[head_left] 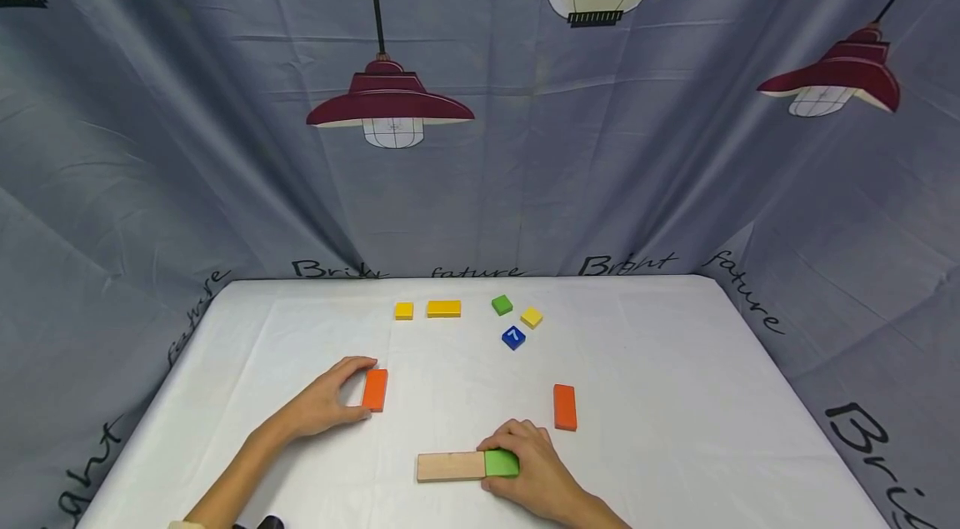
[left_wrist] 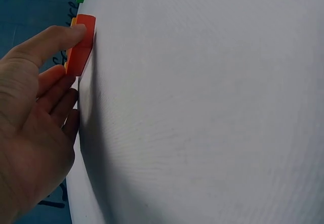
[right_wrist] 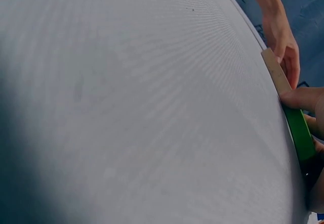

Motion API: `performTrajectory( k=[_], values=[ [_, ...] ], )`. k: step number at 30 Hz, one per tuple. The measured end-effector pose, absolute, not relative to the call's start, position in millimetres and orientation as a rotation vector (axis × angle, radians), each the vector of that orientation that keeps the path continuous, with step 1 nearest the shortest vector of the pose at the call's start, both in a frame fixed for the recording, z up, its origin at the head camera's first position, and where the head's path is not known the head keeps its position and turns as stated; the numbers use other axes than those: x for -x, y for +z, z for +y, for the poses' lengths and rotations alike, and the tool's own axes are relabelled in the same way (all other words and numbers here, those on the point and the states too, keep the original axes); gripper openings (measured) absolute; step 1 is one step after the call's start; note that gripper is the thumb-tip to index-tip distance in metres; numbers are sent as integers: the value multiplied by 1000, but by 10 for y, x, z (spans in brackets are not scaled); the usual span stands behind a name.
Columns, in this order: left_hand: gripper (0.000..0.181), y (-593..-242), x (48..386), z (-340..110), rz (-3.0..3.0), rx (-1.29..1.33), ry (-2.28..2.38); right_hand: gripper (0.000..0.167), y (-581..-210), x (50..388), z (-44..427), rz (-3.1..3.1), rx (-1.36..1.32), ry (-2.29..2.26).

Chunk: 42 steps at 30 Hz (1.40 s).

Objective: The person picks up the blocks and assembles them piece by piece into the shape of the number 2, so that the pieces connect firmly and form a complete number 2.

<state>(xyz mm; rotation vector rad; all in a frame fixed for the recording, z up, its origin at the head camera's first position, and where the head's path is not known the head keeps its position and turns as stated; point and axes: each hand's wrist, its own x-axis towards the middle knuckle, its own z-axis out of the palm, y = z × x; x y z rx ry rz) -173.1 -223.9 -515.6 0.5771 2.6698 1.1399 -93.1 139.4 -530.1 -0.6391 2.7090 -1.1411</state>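
Note:
On the left of the white table, my left hand [head_left: 324, 406] spans an orange rectangular block [head_left: 376, 390], thumb at its near end and fingertips at its far end. The left wrist view shows the thumb against that orange block [left_wrist: 87, 44]. Nearer the front edge, my right hand [head_left: 537, 472] pinches a green block [head_left: 500, 463] between thumb and fingers. This green block lies end to end with a plain wooden block [head_left: 450, 467], and the two look in contact. Part of the green block [right_wrist: 299, 135] is hidden by fingers in the right wrist view.
A second orange block [head_left: 565, 407] lies right of centre. Toward the back are a yellow square block [head_left: 404, 311], a longer yellow block [head_left: 444, 309], a green block [head_left: 502, 305], another yellow block [head_left: 532, 317] and a blue block marked 7 [head_left: 513, 337]. A printed curtain [head_left: 487, 179] surrounds the table.

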Motion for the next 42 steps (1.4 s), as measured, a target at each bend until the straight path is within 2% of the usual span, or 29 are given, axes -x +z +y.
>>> performTrajectory(
  k=[6, 18, 42],
  values=[
    [60, -5120, 1738, -2246, 2677, -612, 1103, 31, -5314, 927, 1399, 2708, 643, -1143],
    [58, -5114, 1736, -2183, 2653, -664, 1124, 30, -5337, 930, 1408, 2699, 647, -1159],
    [58, -4955, 1738, -1640, 2456, -859, 1111, 29, -5326, 938, 1396, 2696, 610, -1135]
  ],
)
